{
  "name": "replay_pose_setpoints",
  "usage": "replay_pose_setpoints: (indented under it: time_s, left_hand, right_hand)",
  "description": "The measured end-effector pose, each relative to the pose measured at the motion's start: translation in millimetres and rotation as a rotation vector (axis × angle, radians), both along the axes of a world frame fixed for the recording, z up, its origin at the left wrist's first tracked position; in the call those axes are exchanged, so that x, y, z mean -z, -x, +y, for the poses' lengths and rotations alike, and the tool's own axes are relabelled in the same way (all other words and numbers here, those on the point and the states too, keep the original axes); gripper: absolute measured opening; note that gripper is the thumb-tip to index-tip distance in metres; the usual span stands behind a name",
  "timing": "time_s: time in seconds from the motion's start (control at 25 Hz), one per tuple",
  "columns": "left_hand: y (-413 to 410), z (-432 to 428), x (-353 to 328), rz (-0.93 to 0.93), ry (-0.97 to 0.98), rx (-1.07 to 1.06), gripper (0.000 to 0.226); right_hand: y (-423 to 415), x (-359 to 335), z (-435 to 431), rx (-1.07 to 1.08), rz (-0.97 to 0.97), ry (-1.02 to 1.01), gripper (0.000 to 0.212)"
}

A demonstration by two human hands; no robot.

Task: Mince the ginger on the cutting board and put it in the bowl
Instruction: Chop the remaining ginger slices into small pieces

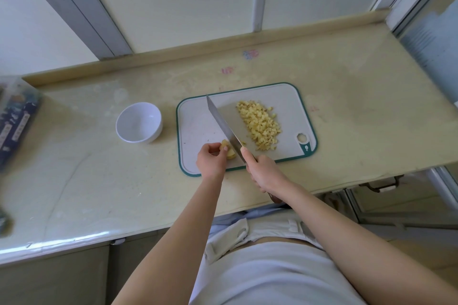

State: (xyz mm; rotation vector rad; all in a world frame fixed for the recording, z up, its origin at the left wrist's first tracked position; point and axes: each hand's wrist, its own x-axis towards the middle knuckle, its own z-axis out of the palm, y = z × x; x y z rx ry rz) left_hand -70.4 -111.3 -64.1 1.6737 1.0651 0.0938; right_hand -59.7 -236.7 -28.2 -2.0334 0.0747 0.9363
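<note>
A person's left hand pinches a ginger piece at the near-left edge of a green-rimmed cutting board; the right hand is wrapped round the handle of a knife, blade resting beside it. Chopped ginger lies heaped on the board's right side. A white bowl stands just left on the counter.

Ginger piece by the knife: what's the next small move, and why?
Probably press the knife down through the ginger piece. The left hand holds that uncut piece beside the blade, the right hand grips the handle, and the diced pile lies on the cutting board; the bowl is empty.
</note>
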Motion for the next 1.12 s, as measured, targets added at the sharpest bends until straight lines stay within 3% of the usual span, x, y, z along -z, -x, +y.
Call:
replay_pose_setpoints:
  time_s: [0.44,1.12]
  left_hand:
    - [0.0,-0.4,-1.0,0.006,-0.033,0.009,0.016]
    - [-3.6,3.4,-1.3,0.054,-0.009,0.019,0.020]
  right_hand:
    - [14.8,-15.6,-9.4,0.017,0.075,-0.074,0.055]
    - [10.8,-21.8,-5.8,-0.018,0.095,0.007,0.058]
